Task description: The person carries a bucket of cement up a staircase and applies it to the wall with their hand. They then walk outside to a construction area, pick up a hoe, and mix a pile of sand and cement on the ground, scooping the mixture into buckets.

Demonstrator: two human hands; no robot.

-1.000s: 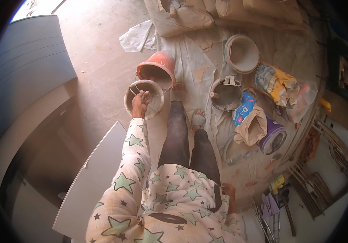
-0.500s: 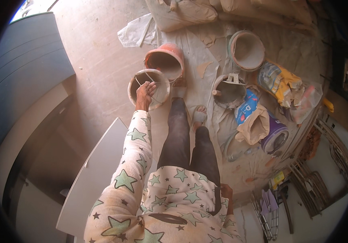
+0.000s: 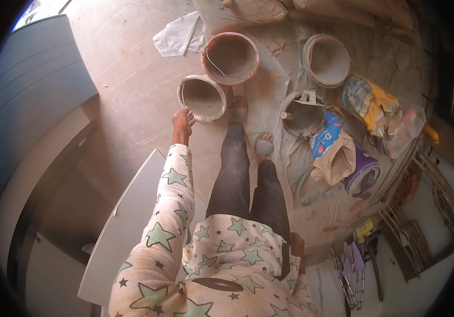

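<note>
On the floor ahead of my feet stands a pale, plaster-crusted bucket (image 3: 221, 105), its inside grey. At its near left rim, my left hand (image 3: 183, 122) has its fingers closed around the thin wire handle (image 3: 183, 96). Just beyond, touching or nearly touching it, is an orange-red bucket (image 3: 255, 55) with a dusty interior and its wire handle lying across the opening. My right hand (image 3: 297, 246) hangs low beside my right hip, away from the buckets; its fingers are mostly hidden.
To the right are a green-rimmed bucket (image 3: 304, 55), a dark bucket with tools (image 3: 306, 124), a yellow bag (image 3: 377, 105), a torn blue bag (image 3: 326, 134) and a purple tub (image 3: 367, 171). Plastic sheeting (image 3: 272, 74) covers the floor. A white panel (image 3: 126, 222) stands at my left.
The orange-red bucket has gone from tipped toward me to upright, farther away and to the right. My left hand has shifted from above the pale bucket's opening to its near left rim.
</note>
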